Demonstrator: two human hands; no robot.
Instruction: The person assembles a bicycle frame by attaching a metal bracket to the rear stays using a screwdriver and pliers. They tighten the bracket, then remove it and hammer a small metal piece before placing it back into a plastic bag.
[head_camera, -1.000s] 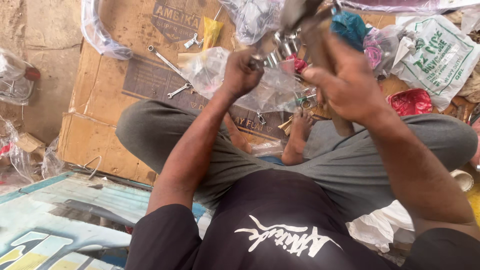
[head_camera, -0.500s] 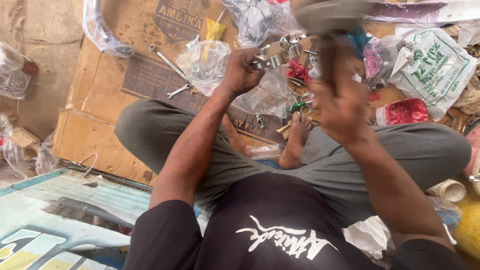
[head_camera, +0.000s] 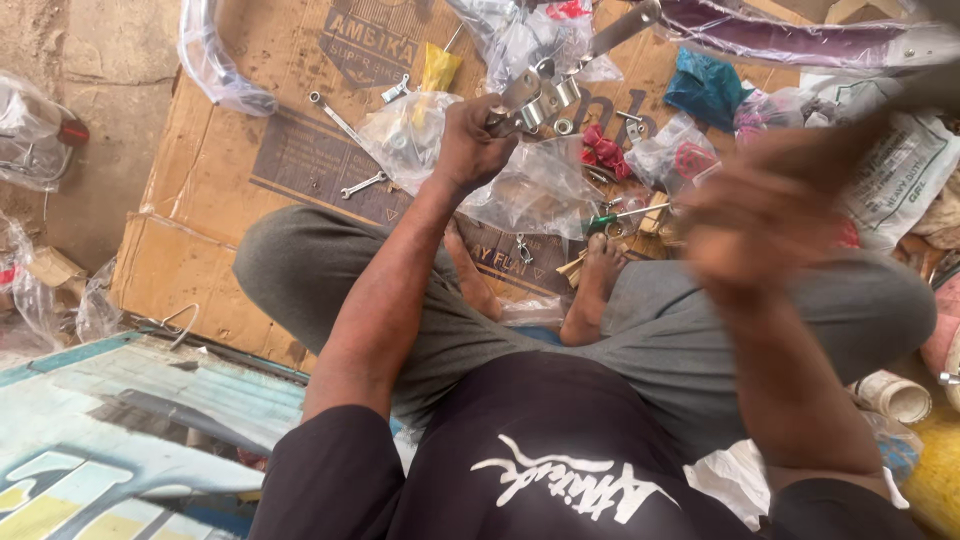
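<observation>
Left hand: the left hand (head_camera: 468, 150) is clenched around a shiny metal bracket (head_camera: 535, 98) and holds it up over the middle of the cardboard (head_camera: 215, 205), in much the same raised place as half a second ago.
Bracket: a grey bar (head_camera: 622, 28) sticks out of it toward the far edge of the cardboard; it sits in the air, not resting on anything.
Right hand: the right hand (head_camera: 760, 225) is a blur, and whether it grips anything cannot be told. A dark streak (head_camera: 880, 115) runs from it toward the right edge.
Change: in the earlier pictures this hand was up close beside the bracket with a dark tool above it; now it has swung down and to the right, well apart from the bracket.
Meaning: judged from that, a stroke on the bracket has just ended or a new one is being wound up, with the left hand steadying the part throughout.
Around: spanners (head_camera: 335, 118) lie near the cardboard's left side, clear bags (head_camera: 540, 185) just under the bracket, a teal cloth (head_camera: 705, 88) toward the far right.
</observation>
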